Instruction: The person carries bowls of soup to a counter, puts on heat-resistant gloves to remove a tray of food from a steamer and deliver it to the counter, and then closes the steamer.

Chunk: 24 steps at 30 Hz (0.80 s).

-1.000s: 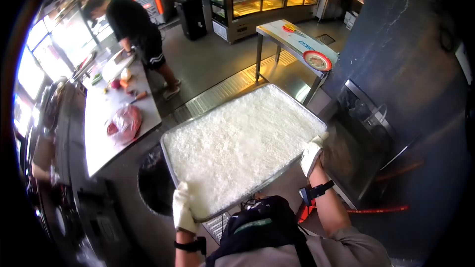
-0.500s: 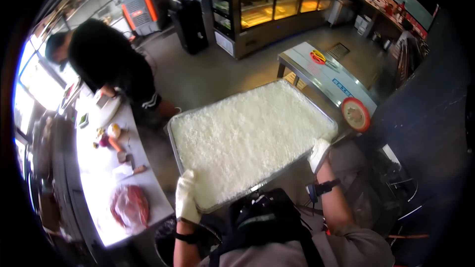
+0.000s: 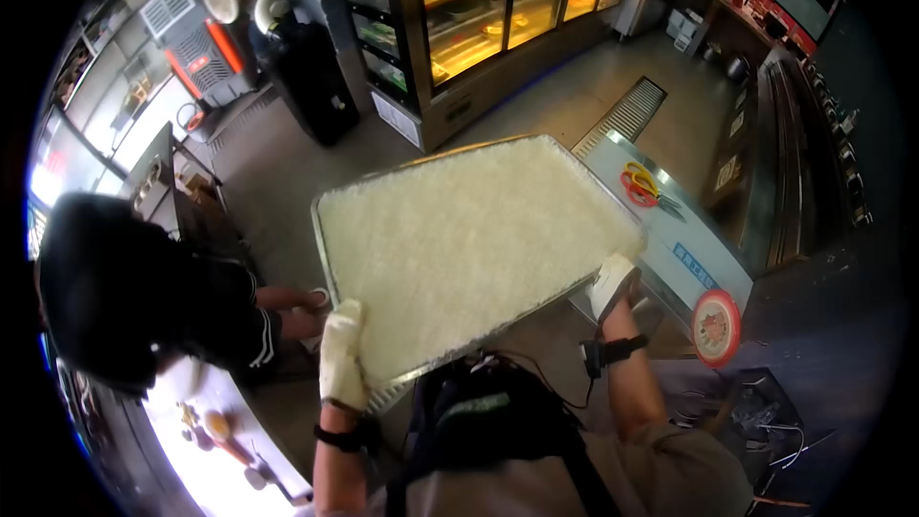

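A large shallow metal tray (image 3: 493, 335) spans the middle of the view, filled edge to edge with a level layer of white grains that look like rice (image 3: 479, 239). My left hand (image 3: 342, 356), in a white glove, grips its near left corner. At the near right corner my right hand (image 3: 613, 287), gloved as well, is closed on the rim. The fingers of both hands are partly hidden under or behind the rim. The tray is held up in front of my body, above the floor.
A person in black (image 3: 124, 297) bends over a white counter (image 3: 215, 464) with vegetables on my left. To the right, a steel table (image 3: 661, 239) bears scissors (image 3: 643, 184) and a red-rimmed plate (image 3: 716, 327). Ahead stand a lit display cabinet (image 3: 469, 0) and a black bin (image 3: 311, 81); a drain grate (image 3: 627, 115) crosses the floor.
My view has turned left and moved forward; the cabinet and steel table appear closer. The white counter has slid towards the lower left. Both hands keep hold of the tray.
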Motion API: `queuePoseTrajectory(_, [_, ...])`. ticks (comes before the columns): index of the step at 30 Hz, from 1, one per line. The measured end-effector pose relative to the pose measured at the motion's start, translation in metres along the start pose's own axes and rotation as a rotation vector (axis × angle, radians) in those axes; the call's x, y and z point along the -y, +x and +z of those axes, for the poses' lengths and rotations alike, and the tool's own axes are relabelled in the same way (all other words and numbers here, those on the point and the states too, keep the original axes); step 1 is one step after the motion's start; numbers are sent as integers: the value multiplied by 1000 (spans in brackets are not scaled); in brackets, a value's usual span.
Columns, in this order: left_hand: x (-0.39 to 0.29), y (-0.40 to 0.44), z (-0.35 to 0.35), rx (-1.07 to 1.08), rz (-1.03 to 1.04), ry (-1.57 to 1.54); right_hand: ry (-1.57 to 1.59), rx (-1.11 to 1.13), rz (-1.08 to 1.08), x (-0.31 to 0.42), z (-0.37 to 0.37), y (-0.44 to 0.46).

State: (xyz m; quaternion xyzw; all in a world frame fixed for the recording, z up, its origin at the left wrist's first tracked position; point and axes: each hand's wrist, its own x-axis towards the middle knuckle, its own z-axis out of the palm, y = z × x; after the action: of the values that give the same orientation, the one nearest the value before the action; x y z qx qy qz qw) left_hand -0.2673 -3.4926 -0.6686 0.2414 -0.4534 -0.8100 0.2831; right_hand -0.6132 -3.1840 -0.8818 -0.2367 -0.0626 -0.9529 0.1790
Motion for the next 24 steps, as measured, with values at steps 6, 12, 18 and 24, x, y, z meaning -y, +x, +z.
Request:
queuePoseTrajectory(6, [-19, -43, 22, 150, -23, 113, -1675, -249, -245, 55, -30, -74])
queuePoseTrajectory(12, [15, -16, 72, 225, 13, 252, -3149, -420, 533, 70, 9, -102])
queuePoseTrajectory(18, [32, 118, 203, 361, -89, 210, -3308, -382, 922, 106, -12, 40])
queuePoseTrajectory(24, [65, 316, 275, 377, -310, 356, -3286, -501, 1310, 139, -19, 153])
